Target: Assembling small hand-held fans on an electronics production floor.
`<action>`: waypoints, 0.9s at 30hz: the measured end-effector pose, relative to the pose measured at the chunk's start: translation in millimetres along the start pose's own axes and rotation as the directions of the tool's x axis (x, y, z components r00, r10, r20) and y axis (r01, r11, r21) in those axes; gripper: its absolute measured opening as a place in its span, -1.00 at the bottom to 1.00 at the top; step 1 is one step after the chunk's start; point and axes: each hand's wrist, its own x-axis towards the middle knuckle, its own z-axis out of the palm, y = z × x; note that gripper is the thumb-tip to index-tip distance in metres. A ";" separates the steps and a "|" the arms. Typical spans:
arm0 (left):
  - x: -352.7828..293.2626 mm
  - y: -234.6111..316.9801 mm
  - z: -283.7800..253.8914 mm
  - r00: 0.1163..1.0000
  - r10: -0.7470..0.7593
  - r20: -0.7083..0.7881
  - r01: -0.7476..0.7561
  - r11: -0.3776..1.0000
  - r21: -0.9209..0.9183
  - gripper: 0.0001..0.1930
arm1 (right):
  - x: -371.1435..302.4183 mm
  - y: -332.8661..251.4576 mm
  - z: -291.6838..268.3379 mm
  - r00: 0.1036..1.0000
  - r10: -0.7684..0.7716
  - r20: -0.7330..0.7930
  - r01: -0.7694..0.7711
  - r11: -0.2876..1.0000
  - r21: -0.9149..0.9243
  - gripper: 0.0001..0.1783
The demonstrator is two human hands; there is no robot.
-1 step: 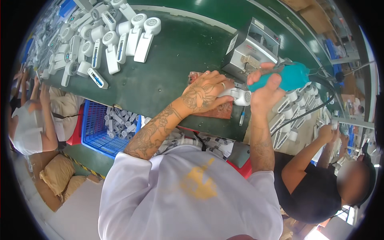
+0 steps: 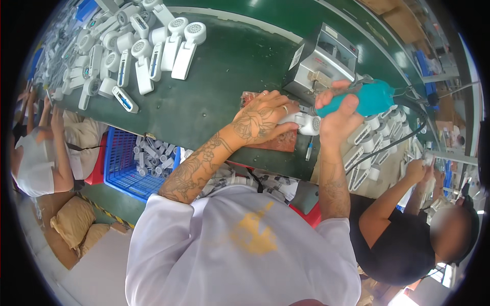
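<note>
My left hand is closed on a white handheld fan, pressing it down over a reddish work pad. The fan's round grille end sticks out to the right of my thumb; most of its handle is hidden under my fingers. My right hand grips a teal electric screwdriver, which lies nearly level with its front end towards the fan. My fingers cover that tip, so I cannot tell whether it touches the fan. A small blue-handled screwdriver lies on the bench just below the fan.
A silver and black machine stands behind my hands. Many white fans are heaped at the far left, more at the right. A blue basket of grey parts is at lower left. A black cable hangs right; co-workers sit both sides.
</note>
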 end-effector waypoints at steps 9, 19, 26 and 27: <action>1.3 6.5 0.6 0.997 0.040 -0.058 -0.033 0.992 0.120 -0.55 | -6.4 22.6 -7.3 0.999 0.051 0.018 -0.053 0.995 0.090 -0.49; 1.6 -0.9 4.2 0.993 0.082 -0.081 -0.074 0.992 0.107 -0.57 | 8.4 6.1 -5.5 0.996 0.090 0.027 -0.088 0.993 -0.075 -0.47; 0.8 0.7 2.1 0.991 0.086 -0.099 -0.081 0.995 0.054 -0.66 | 51.2 19.6 -5.7 0.980 -0.189 -0.061 0.179 0.974 -0.141 -0.47; 0.2 0.7 2.1 0.992 0.083 -0.093 -0.080 0.996 0.033 -0.67 | 49.4 23.7 -5.8 0.980 -0.191 -0.060 0.182 0.974 -0.138 -0.47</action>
